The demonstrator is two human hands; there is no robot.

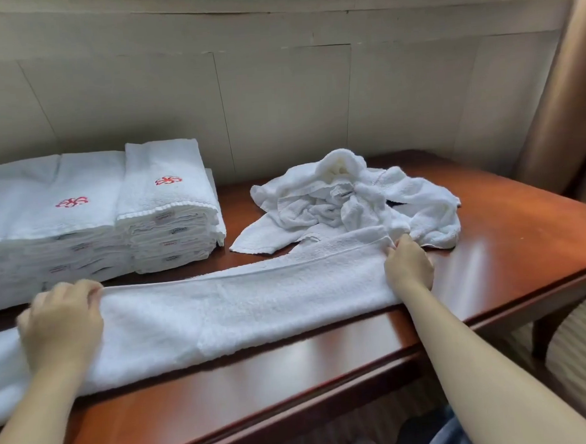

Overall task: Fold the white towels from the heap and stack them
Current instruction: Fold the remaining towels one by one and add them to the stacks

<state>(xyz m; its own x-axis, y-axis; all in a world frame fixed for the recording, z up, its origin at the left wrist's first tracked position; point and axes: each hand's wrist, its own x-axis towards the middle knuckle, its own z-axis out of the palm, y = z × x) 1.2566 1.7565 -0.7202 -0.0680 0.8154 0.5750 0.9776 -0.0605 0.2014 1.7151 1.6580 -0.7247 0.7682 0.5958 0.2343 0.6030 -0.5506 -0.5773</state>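
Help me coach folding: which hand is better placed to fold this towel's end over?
Probably the right hand: it grips the towel at its end; the left hand holds it partway along.

A glossy reddish-brown wooden table (510, 267) carries a long white towel (238, 311), gripped at its far edge by the left hand (63, 325) and right hand (407, 266) — just beyond the right grip lies the crumpled towel heap (352, 197), beyond the left the folded-towel stacks (167, 209)

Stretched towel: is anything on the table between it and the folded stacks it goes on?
Nothing visible. The left hand and right hand grip the towel; the stacks sit just behind its left half across bare table. The heap lies off right.
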